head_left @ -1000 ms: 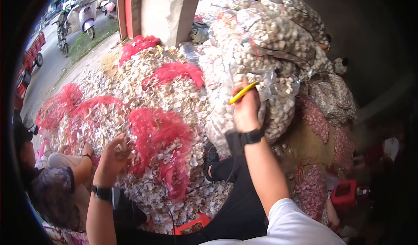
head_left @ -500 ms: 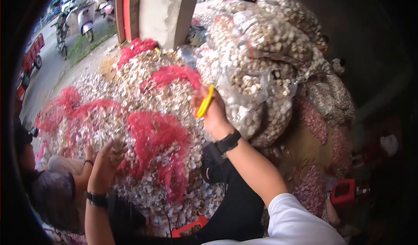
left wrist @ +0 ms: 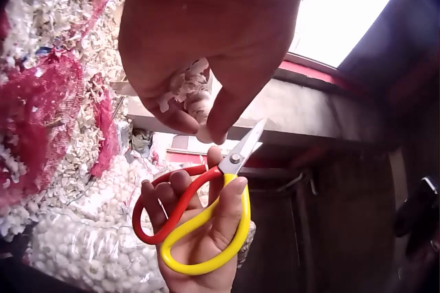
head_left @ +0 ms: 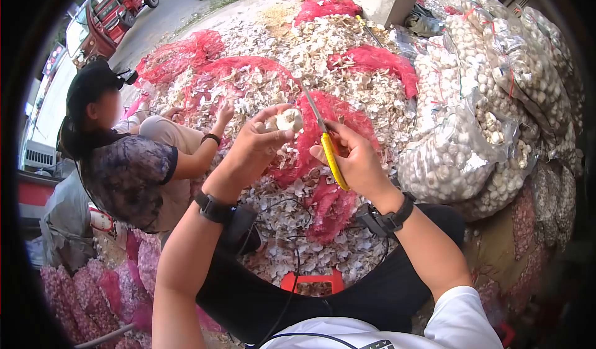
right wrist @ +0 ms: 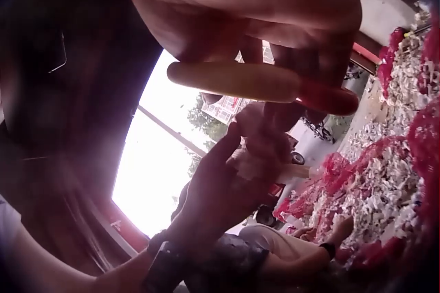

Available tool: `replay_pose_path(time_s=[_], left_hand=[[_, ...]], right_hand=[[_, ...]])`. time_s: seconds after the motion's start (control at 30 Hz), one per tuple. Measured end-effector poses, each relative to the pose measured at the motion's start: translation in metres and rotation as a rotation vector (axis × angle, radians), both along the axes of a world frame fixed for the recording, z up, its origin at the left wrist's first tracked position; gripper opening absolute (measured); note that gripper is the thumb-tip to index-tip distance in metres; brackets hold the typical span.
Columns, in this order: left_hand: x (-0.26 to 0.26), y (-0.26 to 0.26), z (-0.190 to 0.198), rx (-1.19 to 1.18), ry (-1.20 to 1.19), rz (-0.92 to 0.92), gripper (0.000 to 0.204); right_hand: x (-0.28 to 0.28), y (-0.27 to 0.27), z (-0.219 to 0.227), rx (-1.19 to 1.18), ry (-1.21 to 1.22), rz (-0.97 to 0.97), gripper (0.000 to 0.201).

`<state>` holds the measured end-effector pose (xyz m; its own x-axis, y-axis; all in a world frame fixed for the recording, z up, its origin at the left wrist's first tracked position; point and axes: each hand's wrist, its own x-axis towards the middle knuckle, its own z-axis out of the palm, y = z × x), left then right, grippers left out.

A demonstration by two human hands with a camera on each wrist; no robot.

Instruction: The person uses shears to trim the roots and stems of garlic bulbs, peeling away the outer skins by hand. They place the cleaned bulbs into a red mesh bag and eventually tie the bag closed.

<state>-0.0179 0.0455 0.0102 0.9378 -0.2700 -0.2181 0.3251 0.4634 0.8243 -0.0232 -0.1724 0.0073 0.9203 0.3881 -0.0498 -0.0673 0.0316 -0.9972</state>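
Garlic is filling this spot, and on the far left of the hands a seated person in a dark cap is reaching into the heap of garlic skins. Moving rightward, the left hand is pinching a garlic bulb between curled fingertips, raised just beside the right hand, which is gripping yellow-and-red scissors through the loops, with the blade tip almost touching the bulb. Further right, clear sacks of garlic are standing stacked.

The bulb is looking light, firm yet papery-skinned and crumbly, so it is probably best pinched around its body, leaving the stem end free towards the blades.

Compared with half a second ago, the hands are now meeting in front of the chest; the right hand was then up by the sacks and the left down on the heap.
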Motion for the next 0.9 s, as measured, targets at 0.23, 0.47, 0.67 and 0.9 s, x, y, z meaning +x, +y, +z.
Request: replay_pose_path(time_s=[0.23, 0.47, 0.67, 0.9], left_hand=[[0.015, 0.016, 0.002, 0.157, -0.133, 0.163, 0.06], [0.017, 0.013, -0.013, 0.411, -0.253, 0.115, 0.048], [0.004, -0.01, -0.015, -0.183, 0.257, -0.065, 0.042], [-0.005, -0.02, 0.002, -0.17, 0.273, -0.185, 0.039]], right_hand=[[0.003, 0.001, -0.008, -0.466, -0.503, -0.097, 0.051], [-0.007, -0.001, -0.006, -0.402, -0.235, -0.077, 0.051], [-0.004, -0.002, -0.009, -0.366, -0.285, -0.1, 0.056], [0.002, -0.002, -0.027, -0.316, -0.304, -0.18, 0.053]])
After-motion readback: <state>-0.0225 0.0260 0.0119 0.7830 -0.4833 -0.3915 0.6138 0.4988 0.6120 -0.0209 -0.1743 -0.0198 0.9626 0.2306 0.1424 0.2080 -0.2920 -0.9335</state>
